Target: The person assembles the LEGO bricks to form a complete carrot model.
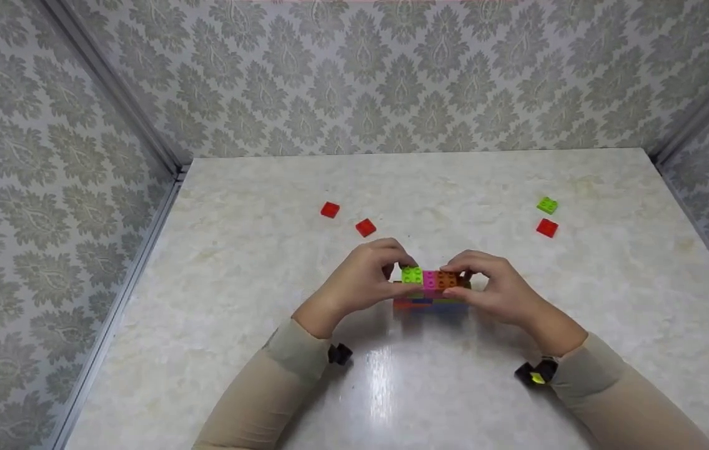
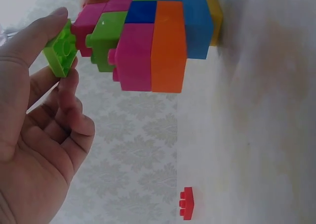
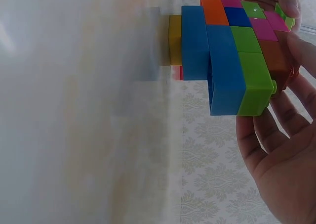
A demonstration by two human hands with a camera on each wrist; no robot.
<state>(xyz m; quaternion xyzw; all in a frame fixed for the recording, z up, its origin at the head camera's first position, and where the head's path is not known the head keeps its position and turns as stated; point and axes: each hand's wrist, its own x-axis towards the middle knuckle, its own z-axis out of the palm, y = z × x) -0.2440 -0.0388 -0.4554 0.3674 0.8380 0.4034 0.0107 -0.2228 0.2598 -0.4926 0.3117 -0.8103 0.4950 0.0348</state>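
A stack of toy building bricks (image 2: 168, 46), in orange, blue, pink, green, brown and yellow, stands upright on the table between both hands. My left hand (image 1: 370, 278) pinches a thin lime-green brick (image 2: 61, 51) between thumb and fingers. That brick is tilted above the stack's left top, its hollow underside partly showing; whether it touches the pink brick (image 2: 89, 26) below, I cannot tell. On the other side, my right hand (image 1: 504, 287) grips the brown brick (image 3: 274, 58) at the stack's upper right, thumb in front and fingers behind.
Two thin red bricks, a farther one (image 1: 330, 209) and a nearer one (image 1: 365, 227), lie behind the left hand. Farther right are a lime-green brick (image 1: 547, 205) and another red brick (image 1: 547, 228). Patterned walls (image 1: 391, 75) border the pale table (image 1: 235, 250).
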